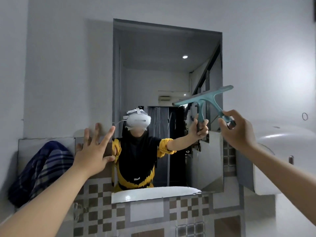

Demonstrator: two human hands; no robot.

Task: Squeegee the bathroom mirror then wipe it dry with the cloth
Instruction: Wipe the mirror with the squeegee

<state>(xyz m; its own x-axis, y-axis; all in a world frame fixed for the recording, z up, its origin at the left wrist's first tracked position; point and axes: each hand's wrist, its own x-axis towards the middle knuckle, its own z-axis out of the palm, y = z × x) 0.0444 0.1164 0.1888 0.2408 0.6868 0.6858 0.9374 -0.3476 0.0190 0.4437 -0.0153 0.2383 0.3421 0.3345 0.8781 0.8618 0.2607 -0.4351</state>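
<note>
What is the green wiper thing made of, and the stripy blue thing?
The squeegee looks like matte teal plastic: one smooth molded piece, though its blade edge may be rubber. The cloth looks like soft woven fabric, judging by its blue plaid stripes and drooping folds.

Pale grey wall [68, 65], brown checkered tiles [184, 211], white basin [282, 151] at right

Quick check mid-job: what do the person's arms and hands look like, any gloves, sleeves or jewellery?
Left hand and right hand are bare: no gloves, rings or watch visible. Both forearms are uncovered in the direct view. The mirror reflection shows yellow patterned sleeves pushed up, over a black top.
</note>
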